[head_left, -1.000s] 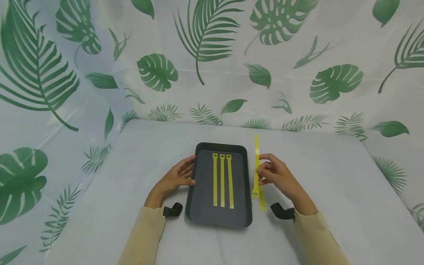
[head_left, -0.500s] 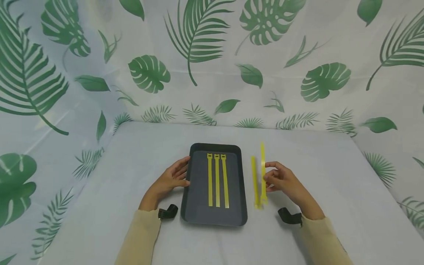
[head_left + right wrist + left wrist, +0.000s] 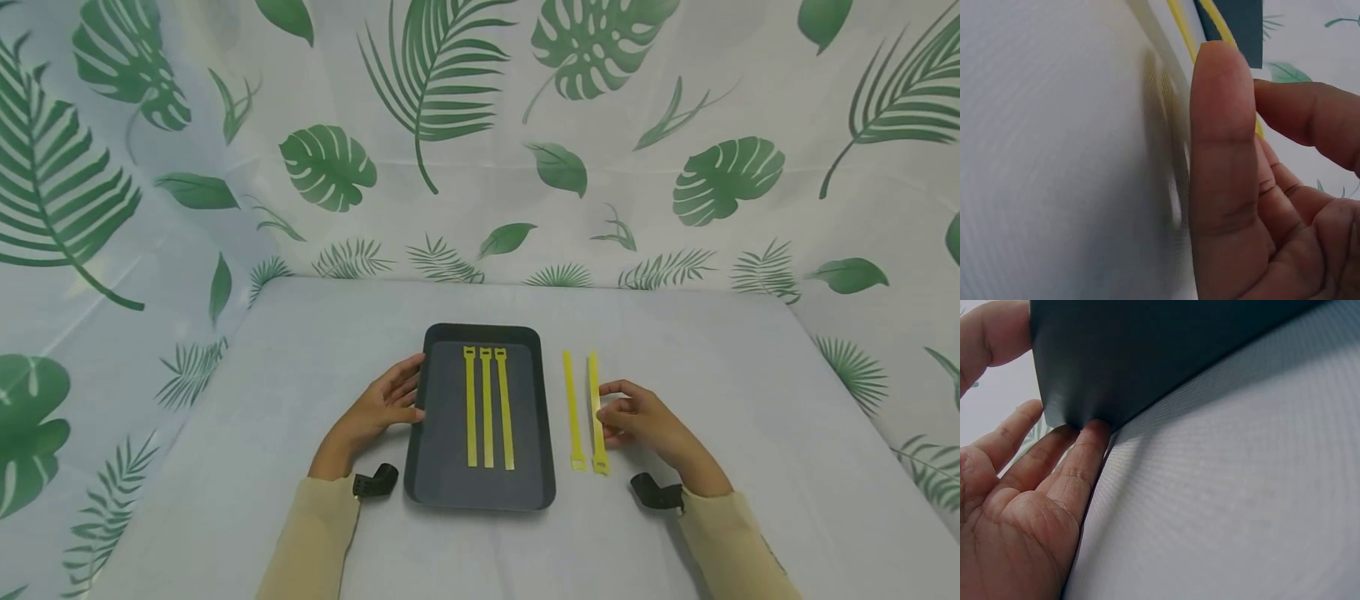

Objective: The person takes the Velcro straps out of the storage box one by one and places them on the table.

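My left hand [image 3: 375, 412] rests against the left side of a dark grey rectangular tray [image 3: 442, 442]. In the left wrist view its fingertips [image 3: 1094, 428] touch the tray's outer wall near the tabletop. Three yellow cable ties [image 3: 487, 412] lie side by side in the tray, slotted heads at the far end. Right of the tray, another yellow cable tie [image 3: 573, 408] lies on the table, head toward me. Beside it, my right hand [image 3: 645, 425] pinches a second loose tie [image 3: 593, 379] between thumb and fingers, close over the cloth. The right wrist view shows yellow strips passing behind the thumb [image 3: 1222, 156].
A white cloth [image 3: 712, 375] covers the table. Behind and at the sides hangs a white curtain [image 3: 465, 208] printed with green leaves. A black camera mount [image 3: 377, 481] sits at the left wrist, and a matching mount [image 3: 656, 492] at the right.
The right hand has carried its tie rightward, away from overlapping the other loose tie, and lowered it alongside. The left hand stays at the tray. The head view has shifted slightly.
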The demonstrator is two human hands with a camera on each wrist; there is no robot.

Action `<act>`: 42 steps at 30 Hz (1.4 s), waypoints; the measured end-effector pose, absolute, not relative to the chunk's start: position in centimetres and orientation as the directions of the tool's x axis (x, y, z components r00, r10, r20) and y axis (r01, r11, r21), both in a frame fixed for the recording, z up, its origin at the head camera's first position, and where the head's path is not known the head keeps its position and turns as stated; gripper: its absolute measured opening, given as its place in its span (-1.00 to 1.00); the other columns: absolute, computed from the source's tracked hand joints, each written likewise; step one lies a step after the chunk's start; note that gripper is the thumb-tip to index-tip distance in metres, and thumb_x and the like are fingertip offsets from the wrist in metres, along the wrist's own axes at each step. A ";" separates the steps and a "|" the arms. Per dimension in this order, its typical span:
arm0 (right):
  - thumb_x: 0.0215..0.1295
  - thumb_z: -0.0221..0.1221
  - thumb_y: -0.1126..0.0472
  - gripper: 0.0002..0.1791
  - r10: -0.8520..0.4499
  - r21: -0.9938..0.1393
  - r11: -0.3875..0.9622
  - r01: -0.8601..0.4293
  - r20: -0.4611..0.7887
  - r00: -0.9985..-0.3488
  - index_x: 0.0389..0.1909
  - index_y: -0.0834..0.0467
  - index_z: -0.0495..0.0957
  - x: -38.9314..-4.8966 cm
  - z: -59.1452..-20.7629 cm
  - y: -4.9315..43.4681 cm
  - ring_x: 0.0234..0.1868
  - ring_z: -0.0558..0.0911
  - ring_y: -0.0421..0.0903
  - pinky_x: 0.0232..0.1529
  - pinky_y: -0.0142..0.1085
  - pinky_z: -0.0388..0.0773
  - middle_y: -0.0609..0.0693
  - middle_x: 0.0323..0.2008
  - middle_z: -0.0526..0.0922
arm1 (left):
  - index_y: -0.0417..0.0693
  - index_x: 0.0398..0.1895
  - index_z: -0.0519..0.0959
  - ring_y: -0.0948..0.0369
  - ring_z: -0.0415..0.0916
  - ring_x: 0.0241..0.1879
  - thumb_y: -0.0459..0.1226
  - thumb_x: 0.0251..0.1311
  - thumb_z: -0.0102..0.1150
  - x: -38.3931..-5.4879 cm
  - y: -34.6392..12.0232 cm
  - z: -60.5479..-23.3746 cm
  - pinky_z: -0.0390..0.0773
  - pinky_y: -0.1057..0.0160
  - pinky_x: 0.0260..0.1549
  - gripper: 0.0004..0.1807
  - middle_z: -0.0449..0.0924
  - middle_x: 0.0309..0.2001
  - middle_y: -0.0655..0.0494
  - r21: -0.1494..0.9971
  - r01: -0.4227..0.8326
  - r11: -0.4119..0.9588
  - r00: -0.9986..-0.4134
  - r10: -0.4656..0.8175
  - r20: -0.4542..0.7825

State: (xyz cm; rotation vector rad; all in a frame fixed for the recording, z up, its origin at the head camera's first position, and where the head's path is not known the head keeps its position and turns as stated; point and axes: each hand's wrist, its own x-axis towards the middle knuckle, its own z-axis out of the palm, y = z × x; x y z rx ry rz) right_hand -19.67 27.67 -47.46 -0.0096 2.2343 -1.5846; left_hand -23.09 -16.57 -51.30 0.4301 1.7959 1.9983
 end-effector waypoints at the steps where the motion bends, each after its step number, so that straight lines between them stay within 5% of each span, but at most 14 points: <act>1: 0.51 0.22 0.43 -0.44 -0.215 -0.898 0.370 0.237 -0.331 -0.919 0.41 0.51 0.27 -19.7 -47.6 27.6 -0.35 0.68 -0.13 -0.30 -0.29 0.81 0.04 -0.31 0.66 | -0.23 0.76 -0.01 -0.18 -0.03 0.70 -0.56 0.16 0.38 -23.1 -16.6 -51.3 0.34 0.27 0.52 0.12 -0.05 0.74 -0.24 0.992 -0.100 -0.077 -0.865 0.499 -0.049; 15: 0.49 0.27 0.40 -0.51 -0.119 -0.823 0.482 0.300 -0.401 -0.908 0.31 0.47 0.37 -20.1 -47.2 26.8 -0.42 0.69 -0.12 -0.38 -0.31 0.78 0.07 -0.37 0.66 | -0.25 0.77 -0.05 -0.22 -0.08 0.71 -0.55 0.19 0.38 -23.1 -16.7 -51.4 0.37 0.26 0.50 0.13 -0.10 0.74 -0.27 0.988 -0.106 -0.110 -0.853 0.521 -0.034; 42: 0.55 0.27 0.28 -0.69 -0.050 -0.792 0.576 0.203 -0.282 -0.958 0.12 0.41 0.55 -20.0 -46.6 26.5 -0.43 0.67 -0.10 -0.38 -0.31 0.73 0.07 -0.37 0.67 | -0.25 0.76 -0.03 -0.21 -0.05 0.70 -0.57 0.16 0.36 -23.2 -16.6 -51.3 0.40 0.34 0.46 0.13 -0.07 0.74 -0.26 0.991 -0.105 -0.088 -0.863 0.504 -0.047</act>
